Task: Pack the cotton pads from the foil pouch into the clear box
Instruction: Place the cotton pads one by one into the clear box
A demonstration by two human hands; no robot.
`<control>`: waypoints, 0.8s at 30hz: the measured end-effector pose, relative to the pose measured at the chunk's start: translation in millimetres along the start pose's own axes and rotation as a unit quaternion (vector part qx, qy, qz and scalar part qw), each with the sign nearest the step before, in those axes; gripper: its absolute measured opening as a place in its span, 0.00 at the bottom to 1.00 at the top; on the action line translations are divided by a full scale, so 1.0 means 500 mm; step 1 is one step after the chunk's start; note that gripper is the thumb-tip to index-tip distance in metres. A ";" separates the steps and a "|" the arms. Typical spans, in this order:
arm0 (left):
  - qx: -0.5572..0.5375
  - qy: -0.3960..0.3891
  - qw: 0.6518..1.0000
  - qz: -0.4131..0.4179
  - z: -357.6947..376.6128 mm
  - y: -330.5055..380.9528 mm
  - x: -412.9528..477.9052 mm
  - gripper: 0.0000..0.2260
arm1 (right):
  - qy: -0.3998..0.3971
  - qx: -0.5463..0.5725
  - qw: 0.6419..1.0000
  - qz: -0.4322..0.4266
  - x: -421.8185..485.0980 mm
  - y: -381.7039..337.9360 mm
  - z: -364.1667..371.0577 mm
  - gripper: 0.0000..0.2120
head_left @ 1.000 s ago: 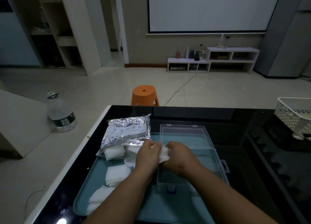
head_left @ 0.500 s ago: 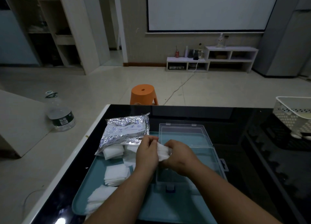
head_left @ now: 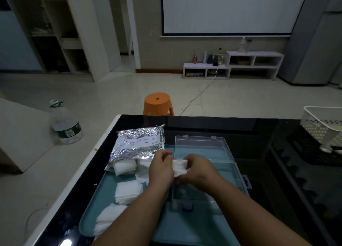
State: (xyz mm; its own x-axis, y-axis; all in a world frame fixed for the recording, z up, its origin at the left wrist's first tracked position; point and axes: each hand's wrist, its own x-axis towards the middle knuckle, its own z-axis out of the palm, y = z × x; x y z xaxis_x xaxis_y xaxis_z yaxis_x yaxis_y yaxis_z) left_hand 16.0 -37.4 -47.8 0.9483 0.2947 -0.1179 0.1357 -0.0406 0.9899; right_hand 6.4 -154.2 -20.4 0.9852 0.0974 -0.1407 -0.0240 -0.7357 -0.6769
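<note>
On the black table [head_left: 259,132] one teal tray [head_left: 181,225] is set, and on it one foil pouch [head_left: 137,144] and one clear box [head_left: 229,171] are laid side by side, the pouch to the left. The box is open, with its lid [head_left: 201,147] folded back flat on the far side.

Two hands are seen above the left end of the box. One small bundle of cotton pads [head_left: 179,167] is gripped between them, the left hand [head_left: 161,171] curled round its left end and the right hand [head_left: 200,171] round its right end.

Three more heaps of pads are counted on the tray: one heap [head_left: 124,167] spilling from the mouth of the pouch, one squared stack [head_left: 127,190] just nearer, and one loose pile [head_left: 109,218] at the near left corner. The pads are white, square and thin, and the held bundle is squeezed and slightly bent.

Beyond the table one orange stool [head_left: 158,103] and one water bottle [head_left: 65,125] are seen on the floor. One white basket [head_left: 323,123] stands at the table's right edge.
</note>
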 end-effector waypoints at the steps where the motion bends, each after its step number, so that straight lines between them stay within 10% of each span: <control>1: -0.002 -0.004 1.000 -0.006 0.001 -0.001 0.001 0.06 | 0.002 -0.007 1.000 0.000 0.000 0.001 0.000 0.21; 15: -0.011 -0.050 0.998 -0.036 0.006 0.006 -0.003 0.05 | 0.015 -0.001 1.000 -0.025 0.000 -0.004 0.005 0.26; 24: -0.212 -0.056 0.964 -0.150 0.003 0.025 -0.009 0.08 | 0.029 -0.067 0.997 -0.005 -0.004 -0.002 0.019 0.23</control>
State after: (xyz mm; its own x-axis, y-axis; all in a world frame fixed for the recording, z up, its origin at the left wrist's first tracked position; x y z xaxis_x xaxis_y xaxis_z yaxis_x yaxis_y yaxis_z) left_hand 14.2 -40.8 -34.9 0.9129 0.1257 -0.3883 0.3024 0.4308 0.8503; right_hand 2.9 -147.1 -26.1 0.9936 0.0689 -0.0890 0.0052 -0.8180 -0.5752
